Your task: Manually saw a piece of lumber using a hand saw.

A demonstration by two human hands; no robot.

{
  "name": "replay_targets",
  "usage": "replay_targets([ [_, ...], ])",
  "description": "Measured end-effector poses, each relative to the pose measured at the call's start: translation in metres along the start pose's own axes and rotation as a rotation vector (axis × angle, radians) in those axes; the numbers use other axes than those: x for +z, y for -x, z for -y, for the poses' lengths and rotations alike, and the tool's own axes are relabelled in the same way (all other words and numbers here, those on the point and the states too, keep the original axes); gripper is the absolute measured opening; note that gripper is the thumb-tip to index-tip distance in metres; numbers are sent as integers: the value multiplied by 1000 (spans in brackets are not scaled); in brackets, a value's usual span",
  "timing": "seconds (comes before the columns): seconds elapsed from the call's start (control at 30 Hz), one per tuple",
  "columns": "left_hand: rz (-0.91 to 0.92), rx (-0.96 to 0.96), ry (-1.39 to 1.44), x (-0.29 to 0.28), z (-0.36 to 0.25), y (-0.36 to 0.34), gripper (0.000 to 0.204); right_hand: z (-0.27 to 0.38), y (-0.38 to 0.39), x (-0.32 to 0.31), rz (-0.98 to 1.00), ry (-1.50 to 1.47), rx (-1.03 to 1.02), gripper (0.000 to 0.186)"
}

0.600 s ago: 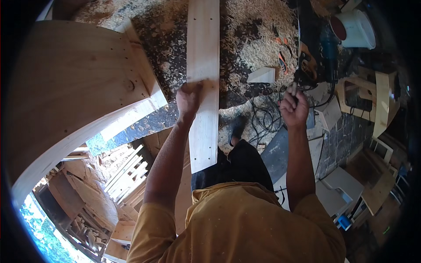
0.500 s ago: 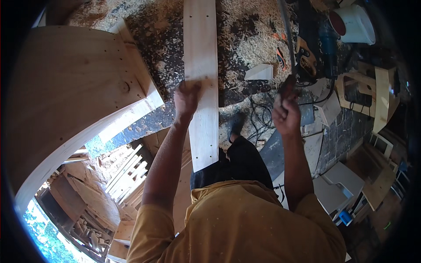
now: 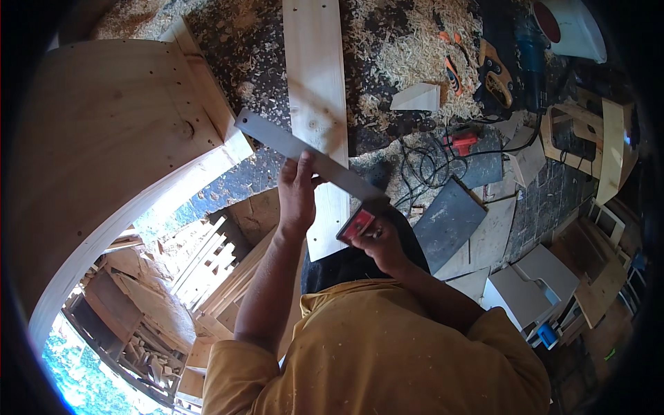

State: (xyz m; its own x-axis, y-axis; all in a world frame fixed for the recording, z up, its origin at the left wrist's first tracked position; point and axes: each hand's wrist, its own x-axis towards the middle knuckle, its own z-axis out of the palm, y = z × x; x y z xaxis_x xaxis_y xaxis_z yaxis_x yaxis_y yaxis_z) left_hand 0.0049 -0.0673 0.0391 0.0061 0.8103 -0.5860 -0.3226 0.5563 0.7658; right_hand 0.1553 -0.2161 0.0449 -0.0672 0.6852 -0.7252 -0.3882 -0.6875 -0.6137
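1. We see a metal square (image 3: pixel 342 174) held over a long pale board (image 3: pixel 315 76), in front of the person's waist; whether its blade touches the wood, we cannot tell.
2. The blade's long axis runs slantwise, from upper left to lower right, crossing the board's length at an angle. Its free end, with a small dark hole, points up and left, toward a large wooden panel (image 3: pixel 124 117).
3. At the lower right end of the blade we find the red-faced handle (image 3: pixel 357 225), turned back down and left, near the board's lower end.
4. We see the left hand (image 3: pixel 299 187) pinching the blade partway along, its thumb laid over the upper face.
5. The right hand (image 3: pixel 382 245) is closed on the handle, with its forearm coming in from the lower right.
6. The board itself points almost straight away from the person, its near end just above the dark trousers (image 3: pixel 408 242).
7. Right of the board we note a pale angled block (image 3: pixel 417 97), wood shavings (image 3: pixel 429 41) and a saw handle (image 3: pixel 496 76); nearer lie a red tool (image 3: pixel 462 142) and a dark coiled cable (image 3: pixel 422 162).
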Motion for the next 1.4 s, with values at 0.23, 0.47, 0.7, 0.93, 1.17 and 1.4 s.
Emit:
replay_targets([
  [0.23,-25,-70,-85,-22,23,37,22,-8,2,-37,108,198,0,28],
  [0.47,-15,-172,-66,-35,49,82,21,-3,21,-45,328,301,158,23],
  [0.7,-407,372,-832,-73,79,71,33,28,9,-80,213,509,-33,13],
  [0.93,-157,-92,-373,-87,94,68,27,70,-47,-116,-138,422,-176,21],
  [1.17,-363,319,-904,-62,55,62,27,101,-85,-63,-67,324,-110,26],
  [1.4,-348,725,-1104,13,7,-43,66,113,-109,-31,-44,508,-32,31],
])
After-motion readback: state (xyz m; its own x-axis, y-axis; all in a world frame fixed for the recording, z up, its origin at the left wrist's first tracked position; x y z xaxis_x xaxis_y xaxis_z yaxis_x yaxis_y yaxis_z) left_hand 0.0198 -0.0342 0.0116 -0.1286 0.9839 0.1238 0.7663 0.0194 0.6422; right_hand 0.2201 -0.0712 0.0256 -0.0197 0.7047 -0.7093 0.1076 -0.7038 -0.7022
